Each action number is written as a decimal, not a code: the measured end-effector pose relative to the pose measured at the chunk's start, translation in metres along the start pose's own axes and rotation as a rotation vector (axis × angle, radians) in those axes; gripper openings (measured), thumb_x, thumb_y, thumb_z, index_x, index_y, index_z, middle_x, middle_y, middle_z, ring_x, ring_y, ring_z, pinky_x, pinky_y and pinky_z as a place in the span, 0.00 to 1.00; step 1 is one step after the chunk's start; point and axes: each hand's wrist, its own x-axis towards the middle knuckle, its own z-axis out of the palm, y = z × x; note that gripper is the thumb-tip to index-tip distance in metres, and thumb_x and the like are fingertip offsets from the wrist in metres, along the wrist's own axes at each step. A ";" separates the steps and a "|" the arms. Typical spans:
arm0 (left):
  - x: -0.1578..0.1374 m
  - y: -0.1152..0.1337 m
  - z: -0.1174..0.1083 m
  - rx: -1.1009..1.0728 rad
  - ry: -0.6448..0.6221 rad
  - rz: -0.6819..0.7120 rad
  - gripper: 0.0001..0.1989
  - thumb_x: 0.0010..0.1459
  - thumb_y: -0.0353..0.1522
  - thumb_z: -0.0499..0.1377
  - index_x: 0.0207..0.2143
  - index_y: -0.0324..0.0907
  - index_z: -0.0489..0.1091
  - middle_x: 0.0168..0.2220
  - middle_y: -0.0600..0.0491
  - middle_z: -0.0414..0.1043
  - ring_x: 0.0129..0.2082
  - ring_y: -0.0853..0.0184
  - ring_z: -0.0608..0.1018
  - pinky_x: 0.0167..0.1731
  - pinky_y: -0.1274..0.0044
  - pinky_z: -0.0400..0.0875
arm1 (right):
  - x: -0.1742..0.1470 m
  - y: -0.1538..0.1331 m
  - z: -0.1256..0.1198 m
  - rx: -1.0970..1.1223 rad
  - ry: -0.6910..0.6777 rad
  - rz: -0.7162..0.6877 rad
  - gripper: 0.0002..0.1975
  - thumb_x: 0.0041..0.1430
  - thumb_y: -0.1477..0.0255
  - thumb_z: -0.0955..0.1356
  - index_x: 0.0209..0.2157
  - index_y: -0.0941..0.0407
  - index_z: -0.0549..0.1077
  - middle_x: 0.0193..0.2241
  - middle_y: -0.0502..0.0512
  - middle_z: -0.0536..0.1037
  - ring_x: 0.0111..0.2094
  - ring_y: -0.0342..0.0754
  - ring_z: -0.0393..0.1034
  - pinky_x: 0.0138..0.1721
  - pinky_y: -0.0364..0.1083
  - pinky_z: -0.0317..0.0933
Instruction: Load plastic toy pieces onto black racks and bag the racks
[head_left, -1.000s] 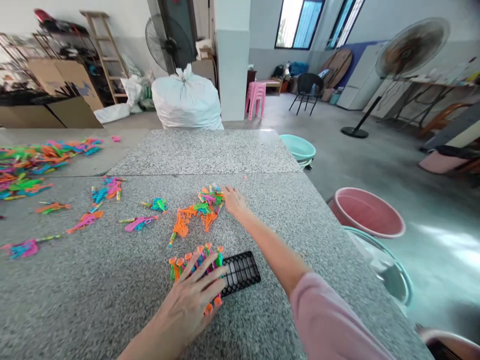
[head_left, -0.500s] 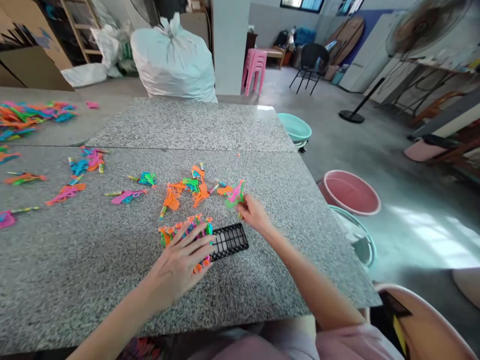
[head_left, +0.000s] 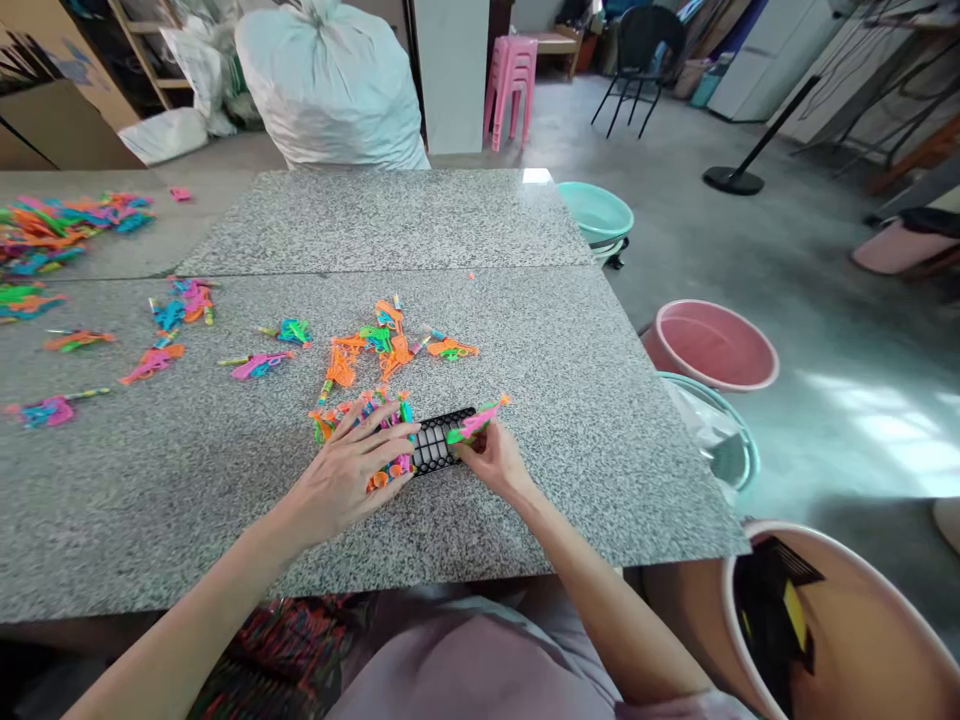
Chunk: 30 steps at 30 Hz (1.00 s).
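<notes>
A black plastic grid tray (head_left: 436, 440) lies on the granite table in front of me. Its left part is covered by a packed row of colourful plastic toy guns (head_left: 324, 425). Over those guns my left hand (head_left: 352, 460) rests palm down, fingers stretched out and slightly spread. My right hand (head_left: 499, 460) pinches a pink and green toy gun (head_left: 475, 424) above the tray's right end, its orange tip pointing up and right. Just behind the tray lies a loose cluster of mostly orange toy guns (head_left: 342, 362). An orange and green one (head_left: 453, 348) sits at the cluster's right.
More toy guns (head_left: 259, 364) are scattered leftward, with a large heap (head_left: 67, 225) at the far left. A stuffed white sack (head_left: 337, 90) stands behind the table. Pink (head_left: 712, 345) and teal (head_left: 596, 212) basins and a large tub (head_left: 847, 560) stand along the right side.
My right hand has brought the pink and green toy gun from behind the tray down toward me, over the tray's right end. My left hand stays on the packed guns. The view has tilted down.
</notes>
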 end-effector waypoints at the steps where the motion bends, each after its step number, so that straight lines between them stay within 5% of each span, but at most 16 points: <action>1: 0.001 0.000 0.000 -0.008 0.003 -0.002 0.12 0.68 0.36 0.55 0.49 0.45 0.72 0.59 0.51 0.72 0.68 0.55 0.61 0.69 0.55 0.43 | -0.002 0.000 0.000 0.027 -0.039 -0.004 0.08 0.52 0.75 0.68 0.35 0.54 0.66 0.22 0.45 0.73 0.24 0.45 0.72 0.27 0.42 0.64; 11: -0.001 -0.001 0.002 -0.023 0.015 0.013 0.10 0.67 0.34 0.56 0.49 0.45 0.71 0.60 0.52 0.71 0.69 0.56 0.59 0.70 0.56 0.40 | -0.007 -0.017 0.030 -0.072 -0.110 -0.079 0.06 0.51 0.72 0.73 0.28 0.54 0.72 0.20 0.44 0.74 0.23 0.42 0.68 0.26 0.39 0.57; 21: 0.000 -0.001 0.004 -0.006 0.009 -0.004 0.10 0.68 0.35 0.54 0.49 0.45 0.70 0.60 0.51 0.71 0.69 0.56 0.58 0.70 0.54 0.41 | -0.006 -0.031 0.026 -0.369 -0.200 -0.155 0.04 0.50 0.74 0.74 0.30 0.56 0.76 0.24 0.48 0.78 0.26 0.44 0.71 0.27 0.39 0.55; 27: -0.001 0.002 0.003 -0.046 -0.009 -0.093 0.30 0.68 0.37 0.53 0.69 0.45 0.49 0.67 0.47 0.61 0.70 0.56 0.58 0.69 0.55 0.46 | -0.008 -0.050 0.035 -0.709 -0.280 -0.218 0.07 0.57 0.77 0.68 0.35 0.57 0.78 0.32 0.59 0.83 0.35 0.50 0.78 0.32 0.42 0.56; 30: -0.001 0.003 -0.001 -0.037 -0.086 -0.074 0.34 0.64 0.38 0.58 0.69 0.50 0.51 0.68 0.50 0.58 0.70 0.52 0.55 0.68 0.53 0.48 | -0.011 -0.053 0.040 -0.757 -0.297 -0.228 0.10 0.60 0.77 0.66 0.39 0.59 0.79 0.36 0.62 0.83 0.37 0.51 0.78 0.33 0.43 0.58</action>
